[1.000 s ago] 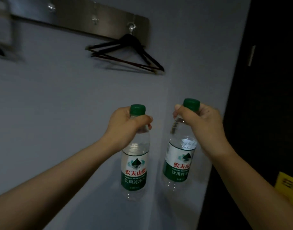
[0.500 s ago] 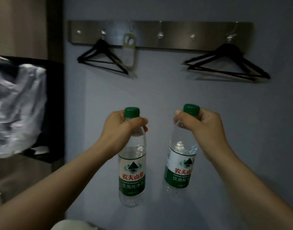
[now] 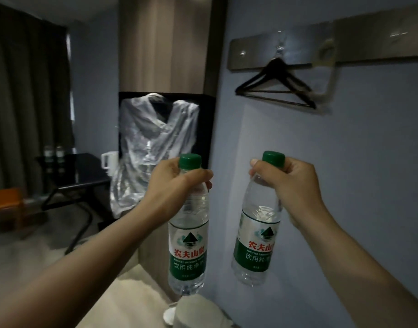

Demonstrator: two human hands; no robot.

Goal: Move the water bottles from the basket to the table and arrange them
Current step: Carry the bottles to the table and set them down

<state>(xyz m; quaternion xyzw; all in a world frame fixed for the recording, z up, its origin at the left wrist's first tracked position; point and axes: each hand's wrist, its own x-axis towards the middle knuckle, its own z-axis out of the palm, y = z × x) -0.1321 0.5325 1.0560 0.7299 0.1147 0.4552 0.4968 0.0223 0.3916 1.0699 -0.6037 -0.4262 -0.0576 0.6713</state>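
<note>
Held two clear plastic water bottles in mid-air by the necks.
Curled left hand [image 3: 174, 183] fingers round upright left bottle [image 3: 187, 245] at 6 o'clock, below its ribbed green cap; gripped tilted right bottle [image 3: 257, 245] likewise with right hand [image 3: 290, 183] at 5 o'clock. Kept the bottles apart, near smooth grey wall [image 3: 357, 162] at 3 o'clock, black table [image 3: 84, 176] well away at 9 o'clock.

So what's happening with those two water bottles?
A person holds two water bottles up in the air. The left hand grips one bottle round its neck, just under the green cap, and the right hand grips the other bottle the same way. Neither is set down yet. The dark table stands farther back on the left, with what look like two more bottles on it, too blurry to be sure. No basket is in view.
</note>
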